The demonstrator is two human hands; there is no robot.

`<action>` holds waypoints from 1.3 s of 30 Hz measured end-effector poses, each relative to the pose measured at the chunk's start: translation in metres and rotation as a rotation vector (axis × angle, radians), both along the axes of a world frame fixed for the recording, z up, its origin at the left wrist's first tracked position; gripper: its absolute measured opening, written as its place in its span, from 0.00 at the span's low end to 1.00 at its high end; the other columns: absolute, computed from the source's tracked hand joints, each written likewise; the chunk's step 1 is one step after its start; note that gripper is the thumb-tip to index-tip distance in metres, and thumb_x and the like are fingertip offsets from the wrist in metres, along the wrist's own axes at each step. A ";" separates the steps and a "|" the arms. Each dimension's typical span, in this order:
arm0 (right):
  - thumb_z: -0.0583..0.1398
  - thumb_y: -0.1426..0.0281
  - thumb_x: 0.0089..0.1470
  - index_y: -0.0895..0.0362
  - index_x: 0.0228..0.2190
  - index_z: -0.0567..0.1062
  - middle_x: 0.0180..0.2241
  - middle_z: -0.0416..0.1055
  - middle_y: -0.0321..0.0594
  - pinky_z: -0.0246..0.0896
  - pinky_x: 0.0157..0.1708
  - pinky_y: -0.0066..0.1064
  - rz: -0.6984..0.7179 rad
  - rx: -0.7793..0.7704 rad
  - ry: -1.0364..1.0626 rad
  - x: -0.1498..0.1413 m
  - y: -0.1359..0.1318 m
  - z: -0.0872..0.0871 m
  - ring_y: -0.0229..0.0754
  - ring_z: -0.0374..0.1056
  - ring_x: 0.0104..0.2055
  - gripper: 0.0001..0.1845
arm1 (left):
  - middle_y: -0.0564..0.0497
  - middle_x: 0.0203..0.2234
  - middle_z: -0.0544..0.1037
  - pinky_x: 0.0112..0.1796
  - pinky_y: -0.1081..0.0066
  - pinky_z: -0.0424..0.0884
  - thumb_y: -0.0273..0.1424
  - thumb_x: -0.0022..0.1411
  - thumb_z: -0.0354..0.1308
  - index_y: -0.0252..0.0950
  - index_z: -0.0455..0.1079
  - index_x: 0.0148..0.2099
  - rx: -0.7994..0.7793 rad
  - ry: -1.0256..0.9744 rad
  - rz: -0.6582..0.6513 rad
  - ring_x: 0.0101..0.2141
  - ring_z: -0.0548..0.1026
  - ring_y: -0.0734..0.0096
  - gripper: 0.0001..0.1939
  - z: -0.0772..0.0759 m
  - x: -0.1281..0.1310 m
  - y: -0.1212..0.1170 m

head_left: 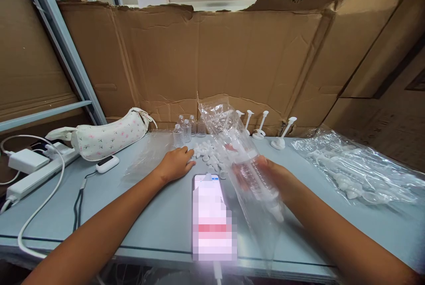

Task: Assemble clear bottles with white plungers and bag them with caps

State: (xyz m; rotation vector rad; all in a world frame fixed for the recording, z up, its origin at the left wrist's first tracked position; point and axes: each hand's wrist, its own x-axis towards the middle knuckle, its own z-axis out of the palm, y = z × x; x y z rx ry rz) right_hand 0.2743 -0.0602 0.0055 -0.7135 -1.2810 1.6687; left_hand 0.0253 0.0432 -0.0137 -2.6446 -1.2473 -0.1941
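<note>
Left hand [176, 163]: palm down, fingers loosely together, beside small white plastic pieces [207, 152]
Right hand [272, 173]: fingers clamped on clear plastic bag [257, 183]

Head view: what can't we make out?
All head view:
Phone: screen masked by pixelation.
Right hand: some fingers blurred by the bag.
Left hand: palm hidden under its back.
White parts: overlapping, too small to count.
Bottles: rear ones partly behind front ones.
</note>
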 end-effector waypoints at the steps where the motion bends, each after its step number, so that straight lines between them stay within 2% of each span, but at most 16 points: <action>1: 0.66 0.49 0.40 0.55 0.47 0.68 0.32 0.71 0.38 0.60 0.27 0.32 0.000 -0.002 -0.004 0.000 0.000 0.000 0.39 0.67 0.26 0.36 | 0.42 0.42 0.73 0.39 0.65 0.68 0.37 0.65 0.45 0.36 0.66 0.46 -0.002 0.000 0.005 0.41 0.73 0.59 0.14 -0.001 0.001 0.000; 7: 0.67 0.50 0.39 0.54 0.49 0.67 0.33 0.72 0.38 0.61 0.27 0.32 -0.020 -0.015 -0.022 -0.003 0.001 0.000 0.38 0.67 0.27 0.38 | 0.42 0.40 0.74 0.37 0.64 0.69 0.36 0.66 0.43 0.35 0.67 0.44 -0.018 -0.012 0.015 0.37 0.75 0.59 0.15 -0.003 0.002 -0.001; 12: 0.66 0.55 0.45 0.54 0.45 0.69 0.33 0.73 0.39 0.63 0.29 0.32 -0.107 -0.117 -0.128 -0.003 0.000 0.003 0.38 0.68 0.27 0.28 | 0.42 0.37 0.76 0.36 0.65 0.69 0.34 0.65 0.45 0.34 0.67 0.41 -0.039 -0.065 -0.019 0.36 0.75 0.59 0.13 -0.005 0.004 -0.004; 16: 0.65 0.55 0.47 0.54 0.37 0.71 0.34 0.73 0.40 0.63 0.27 0.33 -0.118 -0.191 -0.291 0.000 0.003 0.005 0.39 0.69 0.27 0.20 | 0.45 0.33 0.76 0.36 0.67 0.67 0.35 0.65 0.45 0.36 0.67 0.36 -0.042 -0.193 -0.019 0.33 0.74 0.63 0.12 -0.002 0.003 -0.004; 19: 0.64 0.56 0.48 0.55 0.33 0.72 0.31 0.73 0.40 0.61 0.25 0.32 -0.078 -0.156 -0.336 0.001 0.004 0.005 0.39 0.68 0.26 0.17 | 0.49 0.28 0.75 0.33 0.70 0.66 0.37 0.65 0.45 0.37 0.65 0.33 -0.030 -0.329 0.000 0.30 0.73 0.67 0.13 0.001 0.000 -0.004; 23: 0.64 0.57 0.49 0.55 0.34 0.73 0.31 0.73 0.40 0.61 0.25 0.32 -0.029 -0.142 -0.341 0.000 0.004 0.004 0.38 0.67 0.26 0.15 | 0.52 0.25 0.73 0.30 0.72 0.64 0.37 0.65 0.43 0.37 0.62 0.30 0.005 -0.516 0.052 0.27 0.70 0.71 0.14 0.007 -0.004 -0.001; 28: 0.62 0.56 0.50 0.54 0.35 0.72 0.33 0.72 0.40 0.61 0.26 0.31 -0.021 -0.150 -0.400 -0.001 0.003 0.003 0.37 0.67 0.27 0.15 | 0.58 0.17 0.64 0.23 0.76 0.58 0.40 0.63 0.48 0.37 0.60 0.27 -0.044 -1.031 0.049 0.20 0.63 0.76 0.15 0.016 -0.006 0.001; 31: 0.62 0.55 0.51 0.56 0.33 0.72 0.31 0.71 0.38 0.60 0.25 0.29 0.095 -0.086 -0.412 -0.004 0.001 0.003 0.35 0.66 0.26 0.16 | 0.59 0.15 0.61 0.20 0.76 0.56 0.42 0.63 0.49 0.38 0.59 0.28 -0.127 -1.248 0.007 0.17 0.61 0.78 0.15 0.021 -0.003 -0.002; 35: 0.61 0.55 0.53 0.56 0.35 0.70 0.27 0.67 0.35 0.56 0.22 0.26 0.264 0.022 -0.420 -0.010 -0.003 0.002 0.34 0.63 0.25 0.17 | 0.59 0.15 0.64 0.20 0.77 0.58 0.43 0.63 0.49 0.37 0.61 0.31 -0.225 -1.269 -0.056 0.17 0.64 0.77 0.15 0.025 0.002 -0.007; 39: 0.62 0.56 0.52 0.55 0.42 0.69 0.30 0.67 0.35 0.60 0.28 0.28 0.287 0.019 -0.479 -0.015 -0.007 0.003 0.36 0.65 0.28 0.20 | 0.58 0.15 0.65 0.21 0.77 0.60 0.43 0.62 0.50 0.37 0.62 0.32 -0.275 -1.215 -0.072 0.17 0.64 0.78 0.14 0.028 0.002 -0.009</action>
